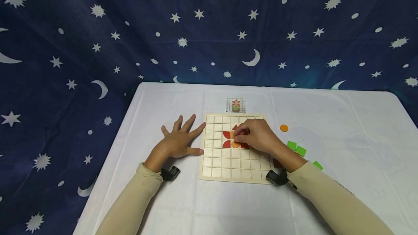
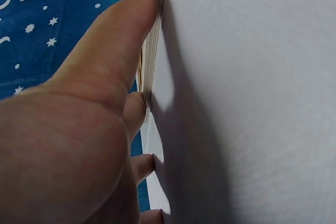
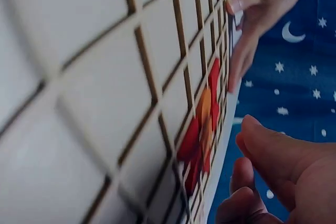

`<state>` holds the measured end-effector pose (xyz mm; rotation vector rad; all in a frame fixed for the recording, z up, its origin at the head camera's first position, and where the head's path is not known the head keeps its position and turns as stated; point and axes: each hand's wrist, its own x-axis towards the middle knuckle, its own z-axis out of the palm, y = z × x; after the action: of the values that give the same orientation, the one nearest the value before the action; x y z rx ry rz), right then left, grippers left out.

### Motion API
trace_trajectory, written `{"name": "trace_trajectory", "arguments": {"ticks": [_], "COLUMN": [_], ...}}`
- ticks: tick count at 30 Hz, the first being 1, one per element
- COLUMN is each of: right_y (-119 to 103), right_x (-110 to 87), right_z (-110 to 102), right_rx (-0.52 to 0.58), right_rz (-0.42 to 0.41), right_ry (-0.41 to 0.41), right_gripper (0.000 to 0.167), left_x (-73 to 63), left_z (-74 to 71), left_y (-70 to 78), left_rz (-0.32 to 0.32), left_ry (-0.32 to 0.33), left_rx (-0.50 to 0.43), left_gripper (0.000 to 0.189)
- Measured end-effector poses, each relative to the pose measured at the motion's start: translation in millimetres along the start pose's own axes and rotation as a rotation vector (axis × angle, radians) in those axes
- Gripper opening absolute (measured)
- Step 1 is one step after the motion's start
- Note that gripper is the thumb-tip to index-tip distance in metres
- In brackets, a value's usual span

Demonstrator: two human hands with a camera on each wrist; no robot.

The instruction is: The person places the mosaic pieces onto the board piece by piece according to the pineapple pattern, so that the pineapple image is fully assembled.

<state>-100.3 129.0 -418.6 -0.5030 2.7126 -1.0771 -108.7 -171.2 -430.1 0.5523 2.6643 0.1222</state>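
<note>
Two hands: both bare, both at the grid board (image 1: 217,164).
Right hand (image 1: 258,134): over the board's middle, thumb and fingers bent together; whether a piece sits between the tips, cannot tell.
Left hand (image 1: 177,143): fingers spread, left of the board, thumb and forefinger touching its left edge.
Orange pieces (image 1: 235,144): in the board's middle columns, one partly hidden by the right fingertips.
Red pieces (image 1: 226,143): on the board around the orange ones, some partly covered by the right hand.
Pattern card (image 1: 236,105): just beyond the board's far edge.
Orange disc (image 1: 284,128): loose, right of the board.
Green squares (image 1: 301,151): loose, right of the board, near the right forearm.
Handling, judged: the left fingers best serve as a light stop, not a push. A piece should be squared to the board's grid lines, then let go straight upward; dragging risks shifting its neighbours. The right sleeve should clear the green squares.
</note>
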Motion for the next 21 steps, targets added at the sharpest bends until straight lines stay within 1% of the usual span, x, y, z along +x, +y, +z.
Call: {"name": "trace_trajectory", "arguments": {"ticks": [3,6,10,13,17,19,21], "right_y": [7.4,16.6,28.3,36.0,46.9,52.7,58.7], "right_x": [-3.8,-8.0,-14.2,-19.1,-24.9,-26.4,-27.2], "right_z": [-10.8,-22.0,-38.6,-52.1,-68.1,-74.1,-79.2], "right_rx": [-0.021,-0.045,-0.070,-0.094,-0.134,-0.154,-0.167], "right_rz": [0.024,0.056,0.105,0.118,0.128,0.147,0.179], "right_ry": [0.039,0.077,0.121,0.165,0.216,0.221,0.207], "right_gripper": [0.003,0.005,0.015,0.024,0.028,0.029,0.031], "left_x": [-0.2,-0.2,-0.2,-0.1,-0.1,-0.3,-0.6], "left_z": [-0.2,-0.1,0.0,0.1,0.4,0.3,0.2], "left_y": [0.2,0.4,0.3,0.1,0.1,0.2,0.2], "left_rz": [0.000,0.002,0.007,0.008,0.007,0.006,0.005], "left_ry": [-0.001,-0.001,0.000,0.001,0.003,0.003,0.005], "left_rx": [0.001,-0.002,-0.009,-0.011,-0.011,-0.011,-0.012], "left_gripper": [0.102,0.102,0.101,0.101,0.102,0.102,0.101]}}
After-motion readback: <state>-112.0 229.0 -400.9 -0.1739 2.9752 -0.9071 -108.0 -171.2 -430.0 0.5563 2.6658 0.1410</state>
